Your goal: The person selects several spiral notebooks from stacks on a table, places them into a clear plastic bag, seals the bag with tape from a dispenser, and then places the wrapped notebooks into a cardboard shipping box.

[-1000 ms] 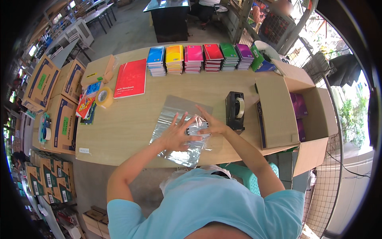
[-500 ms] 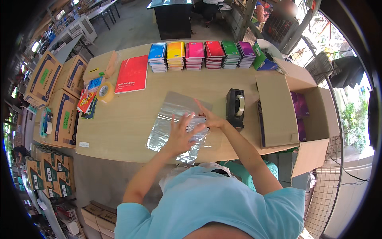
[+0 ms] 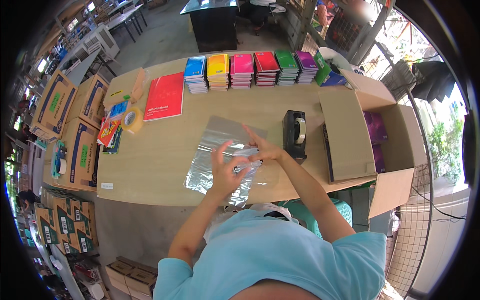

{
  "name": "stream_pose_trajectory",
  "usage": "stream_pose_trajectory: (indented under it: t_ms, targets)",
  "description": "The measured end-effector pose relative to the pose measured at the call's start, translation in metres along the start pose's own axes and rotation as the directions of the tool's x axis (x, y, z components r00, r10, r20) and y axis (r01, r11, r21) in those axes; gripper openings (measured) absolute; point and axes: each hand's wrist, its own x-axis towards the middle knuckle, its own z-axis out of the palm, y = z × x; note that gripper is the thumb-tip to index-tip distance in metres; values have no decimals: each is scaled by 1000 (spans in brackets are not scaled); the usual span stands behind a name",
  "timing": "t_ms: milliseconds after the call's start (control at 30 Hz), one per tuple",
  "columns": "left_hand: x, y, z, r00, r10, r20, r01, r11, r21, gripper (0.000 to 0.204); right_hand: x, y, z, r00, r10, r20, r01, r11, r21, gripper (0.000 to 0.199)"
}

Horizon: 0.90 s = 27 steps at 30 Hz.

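Clear plastic sheeting (image 3: 206,152) near white-lettered red notebook (image 3: 165,97)

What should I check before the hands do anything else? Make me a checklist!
1. Both hands at the clear plastic: ok, left hand and right hand.
2. Plastic smooth: not ok, it looks crinkly.
3. Plastic all on the table: cannot tell, one corner reaches the near edge.
4. Tape dispenser nearby: ok, right of the right hand.
5. Brown box at right open: ok, purple things show inside.
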Motion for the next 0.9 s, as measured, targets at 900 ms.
stream_pose_trajectory:
  t_ms: [900]
  targets:
    - [5,-15,45,791,-571,219,471,340,-814,73,-24,9,32,918,3,-398,123,949,291,83]
